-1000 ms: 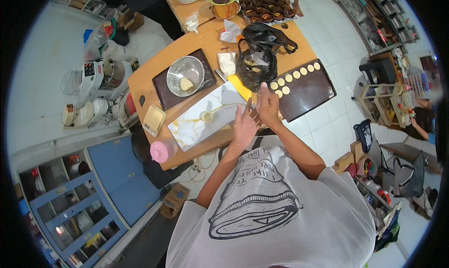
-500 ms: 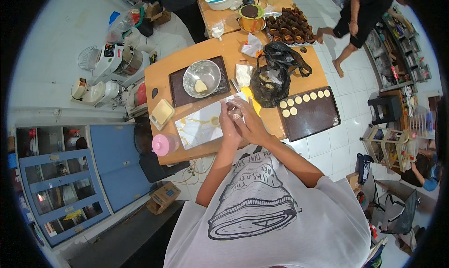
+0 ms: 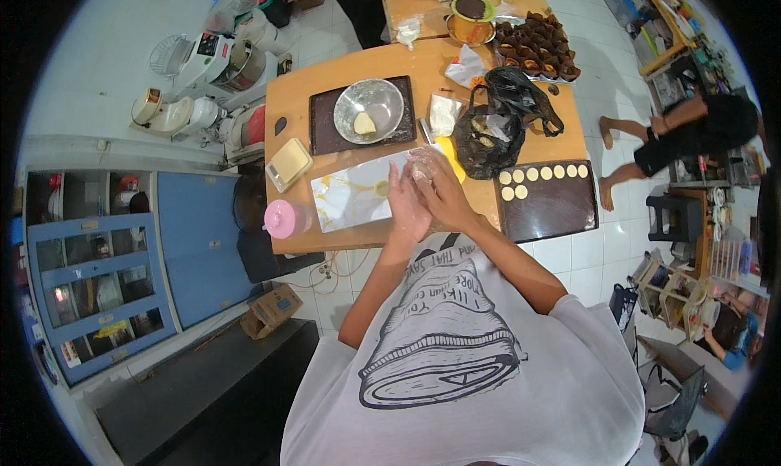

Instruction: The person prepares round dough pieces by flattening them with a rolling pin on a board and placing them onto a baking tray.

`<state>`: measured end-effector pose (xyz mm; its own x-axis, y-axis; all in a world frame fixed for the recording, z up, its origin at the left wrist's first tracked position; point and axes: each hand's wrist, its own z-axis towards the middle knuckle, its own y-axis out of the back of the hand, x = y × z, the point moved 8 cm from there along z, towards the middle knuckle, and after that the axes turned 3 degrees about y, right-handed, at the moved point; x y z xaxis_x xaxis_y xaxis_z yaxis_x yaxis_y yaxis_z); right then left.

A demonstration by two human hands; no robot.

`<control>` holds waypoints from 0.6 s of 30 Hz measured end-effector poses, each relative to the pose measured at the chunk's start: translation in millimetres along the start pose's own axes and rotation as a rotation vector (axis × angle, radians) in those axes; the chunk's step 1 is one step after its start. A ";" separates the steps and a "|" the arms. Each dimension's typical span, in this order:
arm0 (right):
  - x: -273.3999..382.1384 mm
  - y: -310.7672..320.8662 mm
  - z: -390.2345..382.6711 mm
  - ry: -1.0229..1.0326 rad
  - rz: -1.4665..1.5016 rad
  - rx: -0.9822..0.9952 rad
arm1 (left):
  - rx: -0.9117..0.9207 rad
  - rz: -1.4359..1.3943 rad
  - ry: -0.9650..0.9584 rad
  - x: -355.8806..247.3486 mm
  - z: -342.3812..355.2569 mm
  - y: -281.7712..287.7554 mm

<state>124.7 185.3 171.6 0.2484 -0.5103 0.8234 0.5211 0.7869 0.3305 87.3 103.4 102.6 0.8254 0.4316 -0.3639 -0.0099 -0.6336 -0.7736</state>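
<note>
Left hand [image 3: 404, 202] and right hand [image 3: 437, 188] pressed palm to palm over white sheet [image 3: 354, 196] on bench [image 3: 293, 108]; anything between palms hidden, likely dough. Roll evenly, light pressure, over sheet. Tray [image 3: 547, 206] with discs just right.

Pale dough [image 3: 423, 167] sits pressed between both palms at frame centre, just above a white, yellow-smeared rectangular board [image 3: 354, 198] lying flat.
</note>
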 end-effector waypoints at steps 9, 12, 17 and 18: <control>-95.2 25.6 -5.2 -0.578 0.304 -0.294 | 0.196 0.315 0.027 -13.8 -26.1 9.3; -96.2 24.0 -10.9 -0.603 0.500 -0.303 | 0.101 0.430 -0.001 -13.2 -23.7 23.6; -69.5 -3.0 -23.3 -0.614 0.429 -0.104 | 0.028 0.344 -0.008 8.1 -4.7 17.0; -45.4 -10.6 -14.8 -0.424 0.383 0.029 | -0.007 0.245 -0.075 6.8 1.8 12.5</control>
<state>119.9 195.0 124.0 0.0627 -0.0074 0.9980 0.4342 0.9006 -0.0206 91.8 99.5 89.6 0.7547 0.3108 -0.5778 -0.2002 -0.7295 -0.6540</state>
